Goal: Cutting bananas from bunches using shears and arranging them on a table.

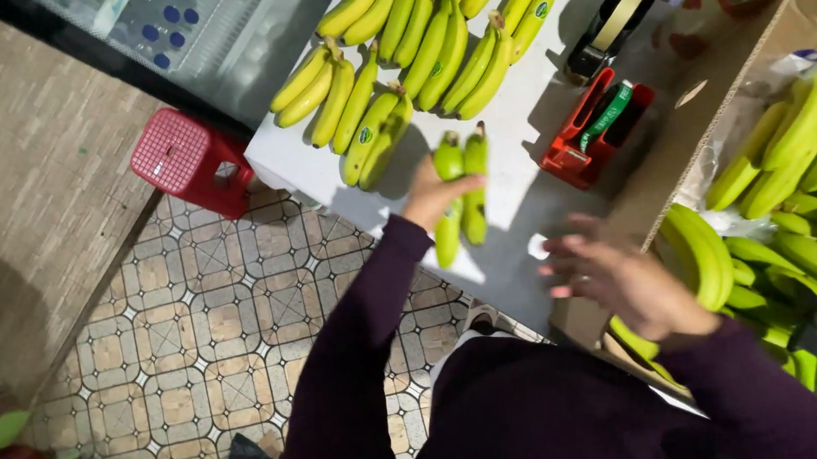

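Left hand [428,199] grips a small bunch [460,192] of green bananas, laying it on the white worktop [526,125] just short of the rows of banana bunches [415,52] already lined up beyond it. Right hand [623,282] is open, fingers spread, blurred, empty, hovering between worktop and the cardboard box [706,94] to its right. Step looks like sorting bunches out of the box; next move likely needs a clean placement beside the row. Box holds many loose green bananas [799,193] in plastic liner. Red tape dispenser [598,130] sits beyond the right hand.
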